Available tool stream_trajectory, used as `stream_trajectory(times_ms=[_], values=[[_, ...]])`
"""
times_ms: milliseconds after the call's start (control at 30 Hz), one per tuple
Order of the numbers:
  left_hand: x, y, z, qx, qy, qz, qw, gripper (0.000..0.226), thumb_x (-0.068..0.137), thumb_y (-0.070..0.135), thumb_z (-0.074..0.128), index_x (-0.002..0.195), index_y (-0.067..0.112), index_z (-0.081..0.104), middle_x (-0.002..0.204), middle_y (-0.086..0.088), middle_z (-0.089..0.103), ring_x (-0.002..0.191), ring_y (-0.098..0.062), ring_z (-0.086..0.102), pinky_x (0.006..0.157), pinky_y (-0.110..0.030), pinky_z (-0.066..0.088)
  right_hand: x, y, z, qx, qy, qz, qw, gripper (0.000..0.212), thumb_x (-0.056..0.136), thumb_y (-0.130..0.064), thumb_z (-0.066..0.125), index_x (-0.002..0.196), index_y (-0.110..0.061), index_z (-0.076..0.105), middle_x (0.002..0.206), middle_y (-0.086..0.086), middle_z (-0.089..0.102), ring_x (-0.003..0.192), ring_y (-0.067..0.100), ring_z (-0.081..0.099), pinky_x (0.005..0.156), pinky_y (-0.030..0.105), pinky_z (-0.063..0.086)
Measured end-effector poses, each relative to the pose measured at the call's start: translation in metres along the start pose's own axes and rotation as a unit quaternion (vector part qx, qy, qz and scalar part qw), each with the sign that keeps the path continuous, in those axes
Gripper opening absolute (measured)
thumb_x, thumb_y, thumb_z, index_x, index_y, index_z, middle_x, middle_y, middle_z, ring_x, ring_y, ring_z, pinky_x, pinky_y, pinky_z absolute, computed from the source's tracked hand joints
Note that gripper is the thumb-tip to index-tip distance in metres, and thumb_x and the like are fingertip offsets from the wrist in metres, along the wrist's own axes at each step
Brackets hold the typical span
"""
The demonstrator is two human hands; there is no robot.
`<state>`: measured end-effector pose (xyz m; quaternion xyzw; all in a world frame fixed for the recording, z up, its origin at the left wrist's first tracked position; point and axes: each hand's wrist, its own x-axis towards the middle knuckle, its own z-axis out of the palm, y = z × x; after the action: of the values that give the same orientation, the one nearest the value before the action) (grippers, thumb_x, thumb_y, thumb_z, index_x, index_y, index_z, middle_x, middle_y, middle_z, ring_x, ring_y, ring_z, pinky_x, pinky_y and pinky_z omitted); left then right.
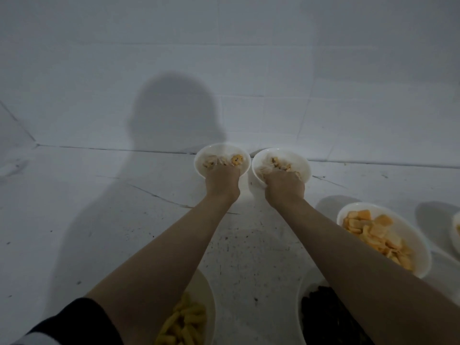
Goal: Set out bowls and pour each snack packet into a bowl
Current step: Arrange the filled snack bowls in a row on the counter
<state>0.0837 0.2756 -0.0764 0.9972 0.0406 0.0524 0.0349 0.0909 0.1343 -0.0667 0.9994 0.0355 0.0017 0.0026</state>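
**Bowls of snacks held at the far edge of the tabletop**

Bowls at the back are the two that the hands hold. The left hand (222,179) grips the near rim of the left far bowl (200,162), and its fingers curl over the rim into the bowl, where they touch pale and orange snack pieces (236,159). The right hand (285,186) grips the near rim of the right far bowl (304,168) in the same way, with its fingers inside among light snack pieces (267,166). So each grip is closed around a bowl rim. Both white bowls stand just beside each other, almost touching, near the line where the white tabletop (99,220) meets the tiled wall (249,58).

Both forearms reach forward from the bottom of the view, and a dark sleeve (74,317) covers the upper left arm.

To the right of the right forearm, a larger white bowl (420,255) holds orange and yellow square chips. Under the left forearm, near the bottom edge, another bowl (207,292) holds yellow stick-shaped snacks. Under the right forearm a bowl (302,292) holds a dark snack; what kind I cannot tell. At the far right edge only a small part of one more bowl (456,230) is visible.

A shadow of the person (174,115) falls on the wall and the tabletop at the left.
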Motion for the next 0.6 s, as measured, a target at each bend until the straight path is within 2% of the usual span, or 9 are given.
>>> stream_trajectory(times_ms=[100, 233, 433, 600], values=[[-0.013, 0.012, -0.009, -0.034, 0.039, 0.032, 0.998, 0.029, 0.09, 0.013, 0.054, 0.117, 0.014, 0.064, 0.115, -0.006, 0.062, 0.112, -0.031, 0.054, 0.088, -0.043, 0.049, -0.011, 0.007, -0.01, 0.013, 0.005, -0.028, 1.0, 0.03, 0.095, -0.016, 0.055, 0.124, -0.016, 0.062, 0.117, 0.006, 0.065, 0.115, 0.027, 0.058, 0.091, 0.039, 0.048], [-0.045, 0.052, -0.035, -0.114, 0.038, 0.09, 0.989, 0.028, 0.091, 0.019, 0.051, 0.116, 0.017, 0.064, 0.111, -0.002, 0.063, 0.107, -0.027, 0.055, 0.079, -0.039, 0.051, -0.043, 0.04, -0.031, 0.082, 0.0, -0.026, 0.996, 0.026, 0.097, -0.024, 0.048, 0.117, -0.022, 0.065, 0.116, 0.002, 0.066, 0.112, 0.025, 0.058, 0.092, 0.038, 0.039], [-0.099, 0.134, -0.068, -0.224, 0.022, 0.142, 0.964, 0.025, 0.093, 0.024, 0.052, 0.114, 0.024, 0.066, 0.117, 0.007, 0.065, 0.111, -0.016, 0.055, 0.087, -0.037, 0.051, -0.117, 0.123, -0.056, 0.23, 0.02, 0.053, 0.971, 0.026, 0.095, -0.028, 0.049, 0.109, -0.028, 0.072, 0.11, -0.003, 0.071, 0.105, 0.021, 0.063, 0.092, 0.039, 0.05], [-0.124, 0.203, -0.077, -0.283, 0.005, 0.168, 0.944, 0.023, 0.092, 0.023, 0.054, 0.111, 0.023, 0.067, 0.112, 0.007, 0.065, 0.105, -0.014, 0.056, 0.087, -0.035, 0.05, -0.146, 0.199, -0.063, 0.243, 0.046, 0.082, 0.965, 0.024, 0.092, -0.026, 0.053, 0.106, -0.026, 0.072, 0.108, -0.002, 0.073, 0.101, 0.023, 0.064, 0.089, 0.039, 0.052]])
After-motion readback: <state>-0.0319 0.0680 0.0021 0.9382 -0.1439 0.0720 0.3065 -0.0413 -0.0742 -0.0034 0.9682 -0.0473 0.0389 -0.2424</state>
